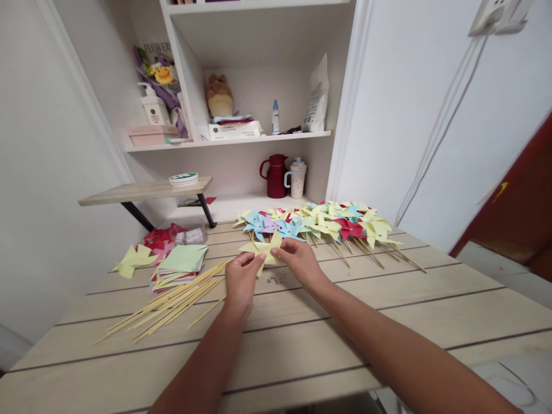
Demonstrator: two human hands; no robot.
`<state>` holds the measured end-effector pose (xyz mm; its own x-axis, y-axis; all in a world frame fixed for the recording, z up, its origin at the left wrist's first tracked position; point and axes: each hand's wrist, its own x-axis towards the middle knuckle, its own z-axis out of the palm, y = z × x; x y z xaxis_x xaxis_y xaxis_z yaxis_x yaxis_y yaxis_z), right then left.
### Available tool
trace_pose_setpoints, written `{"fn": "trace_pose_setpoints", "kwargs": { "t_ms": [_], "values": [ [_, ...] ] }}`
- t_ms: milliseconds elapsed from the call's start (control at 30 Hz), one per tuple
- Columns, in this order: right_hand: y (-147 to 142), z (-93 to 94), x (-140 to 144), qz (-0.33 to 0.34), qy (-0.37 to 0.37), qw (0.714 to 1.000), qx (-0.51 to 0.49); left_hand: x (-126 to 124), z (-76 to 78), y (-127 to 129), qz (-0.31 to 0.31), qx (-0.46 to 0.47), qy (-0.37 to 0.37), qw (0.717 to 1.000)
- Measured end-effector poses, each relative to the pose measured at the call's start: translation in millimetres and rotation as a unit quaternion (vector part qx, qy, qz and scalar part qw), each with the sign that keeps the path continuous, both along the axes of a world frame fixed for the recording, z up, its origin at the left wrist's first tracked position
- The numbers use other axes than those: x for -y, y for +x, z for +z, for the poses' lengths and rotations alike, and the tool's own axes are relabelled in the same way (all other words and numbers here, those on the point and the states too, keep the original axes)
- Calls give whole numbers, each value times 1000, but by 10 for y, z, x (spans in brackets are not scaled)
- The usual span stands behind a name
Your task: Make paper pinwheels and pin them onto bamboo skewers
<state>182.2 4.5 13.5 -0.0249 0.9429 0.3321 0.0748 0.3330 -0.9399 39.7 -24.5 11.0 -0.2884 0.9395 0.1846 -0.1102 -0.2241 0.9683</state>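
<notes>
Between my two hands is a yellow paper pinwheel (268, 248), held just above the table. My left hand (241, 279) pinches its lower left side with thumb and fingers. On its right side, my right hand (299, 259) grips the paper near the middle. No stick shows on this pinwheel. Several small metal bits (276, 279) lie on the table below it. Thin wooden sticks (172, 302) are spread left of my left hand. Behind my hands lies a big group of finished pinwheels on sticks (319, 223), yellow, blue, red and purple.
A stack of coloured paper squares (183, 260) and a loose yellow pinwheel (134, 260) lie at the left of the slatted table (314, 368). A small raised stand (142, 192) is behind them. At the back, a red jug (276, 177) and a cup (297, 179) stand under the shelf.
</notes>
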Motion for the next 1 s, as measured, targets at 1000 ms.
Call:
{"fn": "trace_pose_setpoints", "kwargs": {
  "t_ms": [1000],
  "values": [
    [464,71,-132,90,43,904,415,-137,-6,-220,96,88,-27,991]
  ]
}}
